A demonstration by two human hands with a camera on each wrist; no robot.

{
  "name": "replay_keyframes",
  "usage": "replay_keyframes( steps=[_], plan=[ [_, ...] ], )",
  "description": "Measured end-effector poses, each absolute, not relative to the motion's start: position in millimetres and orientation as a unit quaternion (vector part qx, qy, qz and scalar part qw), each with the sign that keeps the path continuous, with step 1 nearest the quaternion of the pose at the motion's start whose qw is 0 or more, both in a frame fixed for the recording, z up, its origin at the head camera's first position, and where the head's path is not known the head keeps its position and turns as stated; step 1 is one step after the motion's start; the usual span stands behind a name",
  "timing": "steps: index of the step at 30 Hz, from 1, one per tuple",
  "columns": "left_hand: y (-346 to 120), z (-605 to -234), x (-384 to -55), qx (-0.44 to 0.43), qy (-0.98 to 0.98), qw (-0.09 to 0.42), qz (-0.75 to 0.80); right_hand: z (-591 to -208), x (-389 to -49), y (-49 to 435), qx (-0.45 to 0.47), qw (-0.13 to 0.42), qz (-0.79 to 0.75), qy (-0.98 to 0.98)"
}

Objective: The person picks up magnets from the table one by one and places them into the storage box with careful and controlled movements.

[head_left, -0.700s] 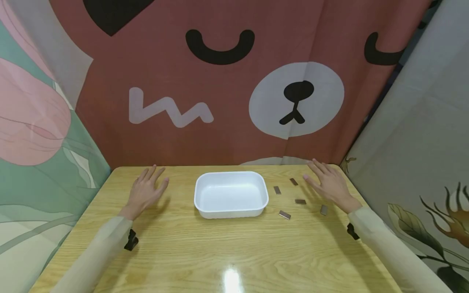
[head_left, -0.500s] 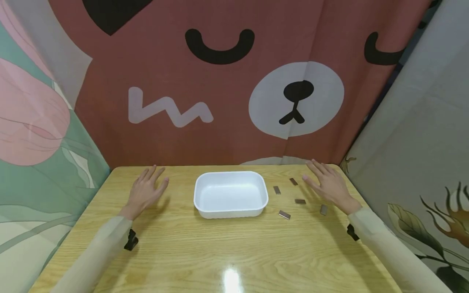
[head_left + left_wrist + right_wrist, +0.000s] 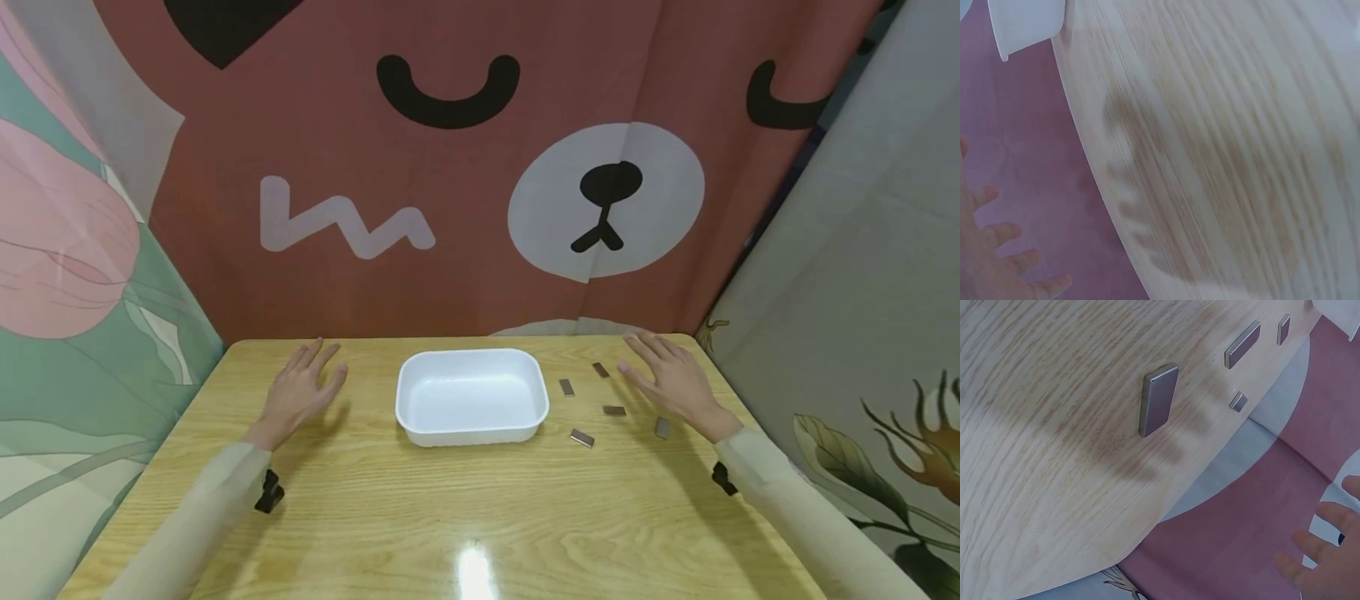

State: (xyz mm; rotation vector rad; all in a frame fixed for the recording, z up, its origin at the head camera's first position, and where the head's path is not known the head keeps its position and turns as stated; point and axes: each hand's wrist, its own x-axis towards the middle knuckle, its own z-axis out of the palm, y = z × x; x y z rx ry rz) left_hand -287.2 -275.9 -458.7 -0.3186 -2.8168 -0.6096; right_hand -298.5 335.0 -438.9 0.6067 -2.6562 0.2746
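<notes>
My left hand (image 3: pixel 296 393) is held over the left side of the table, fingers spread and relaxed, with nothing in it. On the other side my right hand (image 3: pixel 675 382) hovers with straight, spread fingers, also holding nothing. Between them stands a white rectangular tray (image 3: pixel 471 437) with rounded corners. Several small, flat, shiny metal blocks lie scattered between the tray and my right hand. Among them are one block (image 3: pixel 582 438) near the tray's front corner and another (image 3: pixel 662 428) below my right hand. The right wrist view shows a block (image 3: pixel 1159 400) up close, with smooth reflective faces.
The light wooden table (image 3: pixel 420 517) ends at a back edge against a reddish curtain (image 3: pixel 337 292) with a bear print. A floral cloth (image 3: pixel 862 375) hangs on the right, and a green and pink one (image 3: pixel 67 375) on the left.
The head view has shifted very slightly. My right fingertips sit a little lower than before; the left hand, tray and metal blocks stay where they were.
</notes>
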Motion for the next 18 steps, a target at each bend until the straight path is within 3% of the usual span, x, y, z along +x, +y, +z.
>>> replay_keyframes(
  steps=[18],
  plan=[
    [-269.6,-460.0,-287.3,-0.103,-0.959,0.120,-0.237,-437.9,-290.7,329.4,0.240,0.213,0.094,-0.942]
  ],
)
